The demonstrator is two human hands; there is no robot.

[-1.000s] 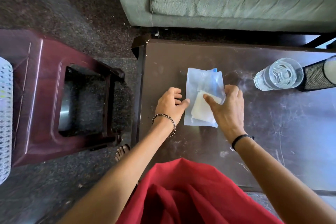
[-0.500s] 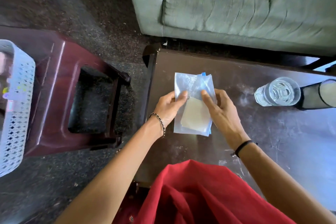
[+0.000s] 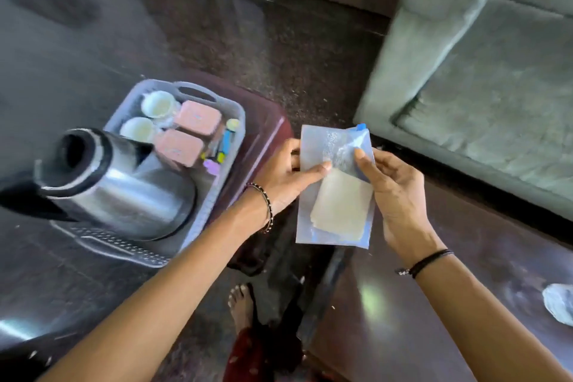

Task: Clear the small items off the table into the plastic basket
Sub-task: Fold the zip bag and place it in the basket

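Observation:
A clear blue-tinted plastic pouch [image 3: 333,192] with a pale folded sheet inside is held up in the air between both hands. My left hand [image 3: 285,174] grips its left edge, thumb on the front. My right hand [image 3: 393,192] pinches its right edge near the top. The pouch hangs over the gap between the dark table [image 3: 434,304] and the maroon stool [image 3: 266,133]. The grey plastic basket [image 3: 124,245] stands on that stool at the left. It holds a steel flask [image 3: 124,189], two pink boxes [image 3: 189,133], two pale cups [image 3: 148,115] and several small coloured items.
A grey-green sofa [image 3: 483,77] runs along the right and back. A glass [image 3: 561,301] shows at the table's right edge. My bare foot [image 3: 240,304] stands on the speckled dark floor between stool and table.
Both hands have lifted the pouch off the table and carried it left toward the stool. The view has swung left, bringing the whole basket into sight.

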